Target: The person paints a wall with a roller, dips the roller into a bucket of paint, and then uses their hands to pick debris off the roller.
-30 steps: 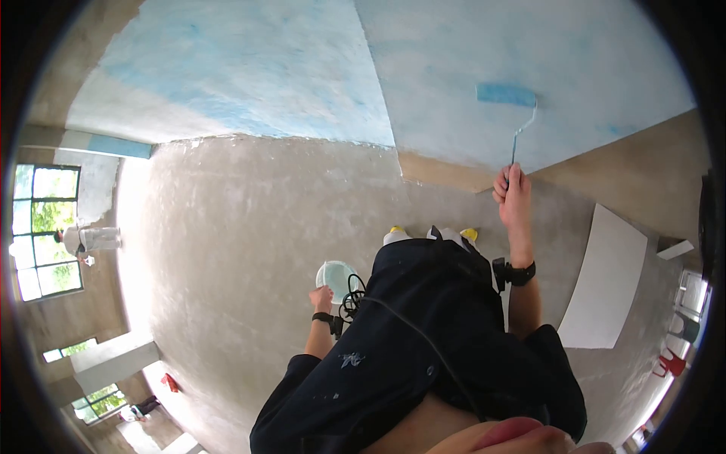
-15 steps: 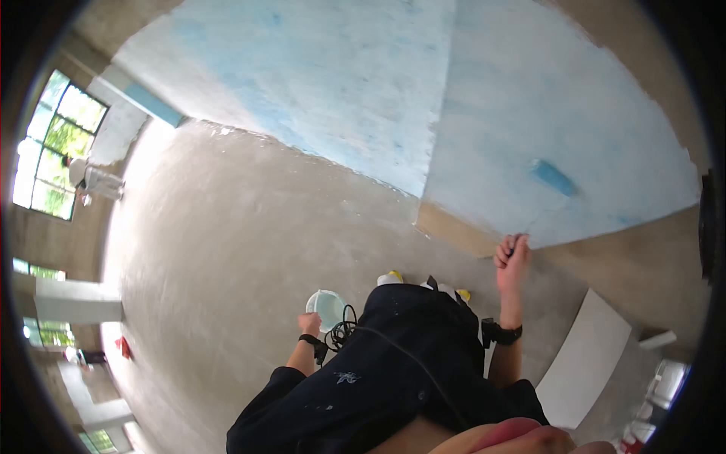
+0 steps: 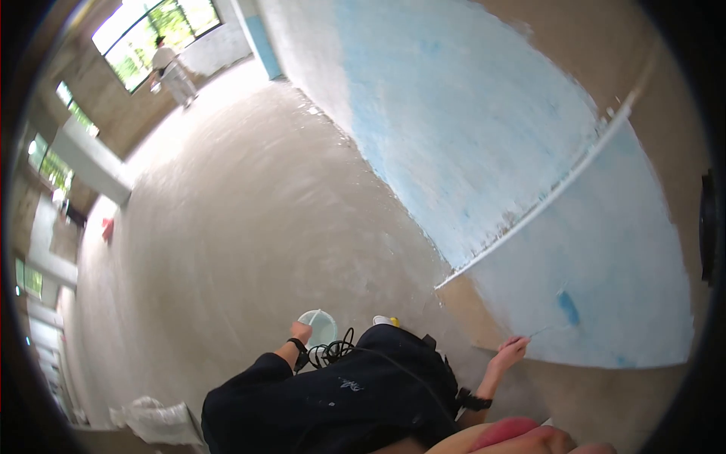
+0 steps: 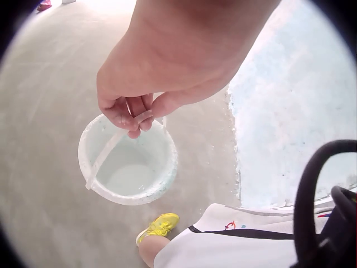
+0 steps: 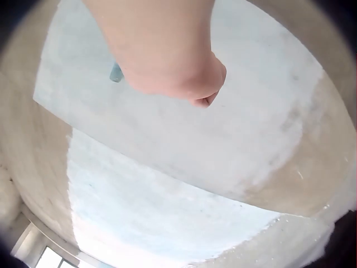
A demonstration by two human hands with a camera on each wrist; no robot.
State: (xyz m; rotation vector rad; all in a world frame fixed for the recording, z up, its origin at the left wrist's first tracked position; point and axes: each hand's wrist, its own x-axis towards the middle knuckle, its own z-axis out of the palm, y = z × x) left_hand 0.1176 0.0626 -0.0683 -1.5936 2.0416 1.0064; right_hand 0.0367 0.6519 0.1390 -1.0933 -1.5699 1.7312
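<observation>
My left hand (image 3: 301,331) holds the thin handle (image 4: 109,149) of a pale plastic bucket (image 4: 133,199). Pale liquid shows inside it in the left wrist view, and the bucket hangs just below the fingers. At the right, my right hand (image 3: 512,350) grips a paint roller by its handle, most of which the fingers hide. The blue roller sleeve (image 3: 568,308) lies against the light-blue wall section (image 3: 628,234), low down on it. In the right wrist view my right hand (image 5: 173,72) is curled, seen from behind, and a bluish end of the roller (image 5: 116,73) shows beside the wrist.
A second painted wall (image 3: 454,113) meets this section at a corner. Bare brown wall (image 3: 469,310) runs along the bottom. Looped black cable (image 3: 333,349) hangs at my waist. Far off, a person (image 3: 172,69) stands near a window; a pillar (image 3: 91,159) is at the left.
The head view has swung round, so the walls now slant and both hands appear lower in the picture. The left hand keeps the bucket, the right hand the roller.
</observation>
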